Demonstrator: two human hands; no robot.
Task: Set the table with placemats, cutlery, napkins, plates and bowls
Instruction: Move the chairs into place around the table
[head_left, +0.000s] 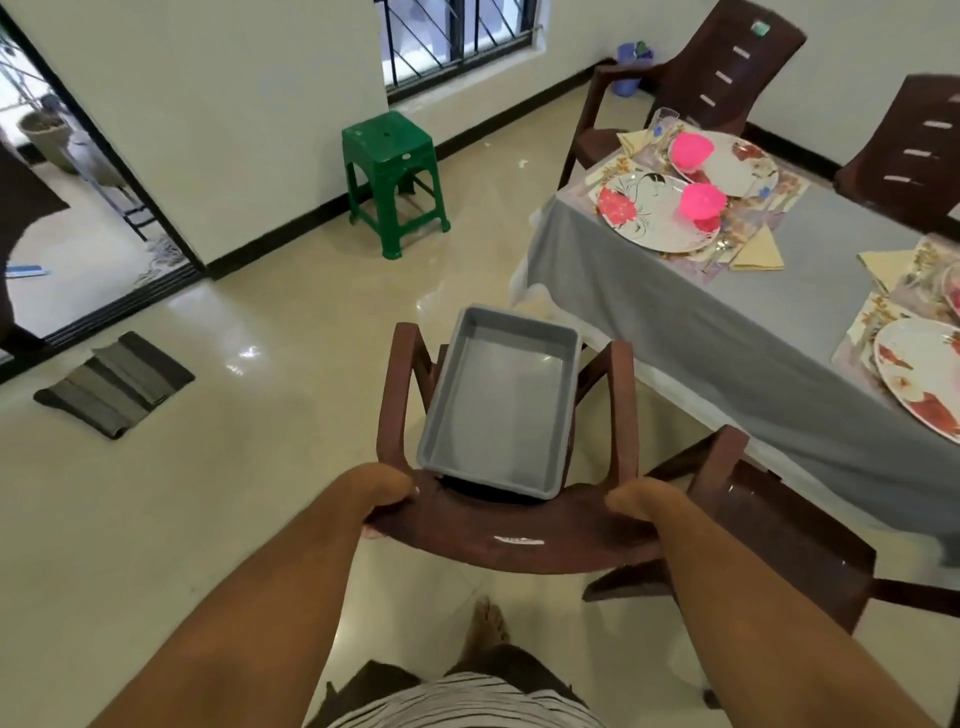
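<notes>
Chair with empty grey tray, near-left of the set desk.
Left hand and right hand: fingers clamped on the backrest. Plates, pink bowls, napkins lie on the desk, right. Advice: move the chair level, so the tray stays seated.

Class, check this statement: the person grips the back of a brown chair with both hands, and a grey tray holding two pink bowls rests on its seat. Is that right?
Not quite. The head view shows the grey tray on the brown chair holds nothing; the two pink bowls sit on plates on the table. The left hand and right hand do grip the chair back.
</notes>
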